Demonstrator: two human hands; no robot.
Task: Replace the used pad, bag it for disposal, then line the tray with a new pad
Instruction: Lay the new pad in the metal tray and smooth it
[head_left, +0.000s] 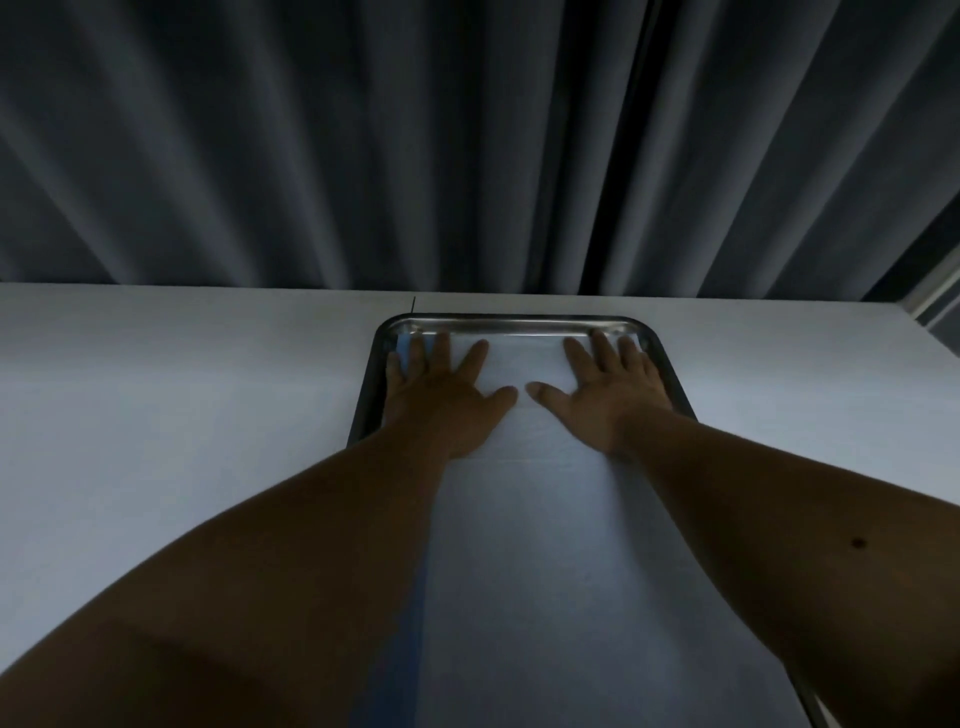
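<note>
A long metal tray (519, 325) lies on the white table and runs from the far edge toward me. A white pad (519, 519) with a blue border along its left side lies flat inside the tray. My left hand (441, 389) presses flat on the pad near the far left corner, fingers spread and straight. Near the far right corner, my right hand (597, 387) presses flat on the pad the same way. Both thumbs point inward and almost meet. My forearms hide the tray's side rims closer to me.
The white table (182, 389) extends left and right of the tray. Dark grey curtains (467, 145) hang right behind the table's far edge. A window frame (935, 296) shows at the far right.
</note>
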